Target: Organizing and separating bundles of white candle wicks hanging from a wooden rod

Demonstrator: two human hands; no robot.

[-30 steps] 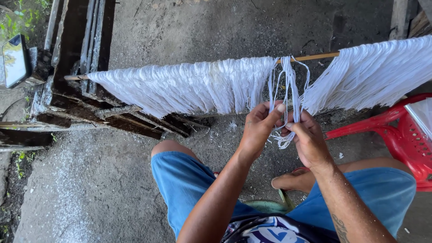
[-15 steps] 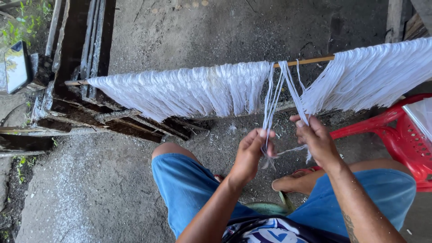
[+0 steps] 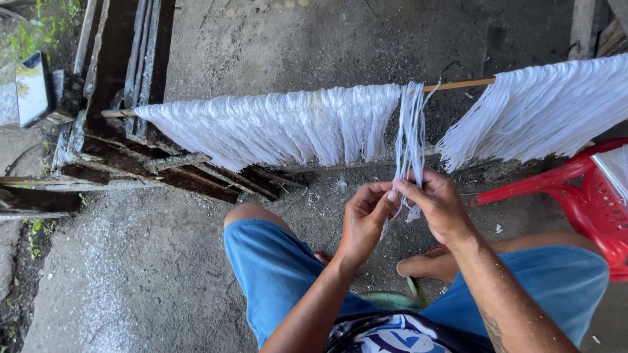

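Note:
A thin wooden rod (image 3: 458, 84) runs across the view, draped with white stringy strands (image 3: 281, 127) on the left and more white strands (image 3: 536, 111) on the right. Between them a small hanging bundle of strands (image 3: 411, 124) drops from the rod. My left hand (image 3: 363, 219) and my right hand (image 3: 439, 204) meet at the lower end of that bundle, fingers pinching its strands. Loose ends trail below my fingers. My knees in blue shorts (image 3: 275, 261) are under my hands.
A red plastic chair (image 3: 582, 196) stands at the right. Dark wooden planks and beams (image 3: 131, 131) lie at the left under the rod. A small mirror (image 3: 31, 88) leans at the far left. The floor is rough concrete (image 3: 131, 281). My foot in a sandal (image 3: 422, 268) rests below.
My hands moved down from the rod along the small bundle, spread apart briefly, then came together again at its lower end. The bundle now hangs straighter.

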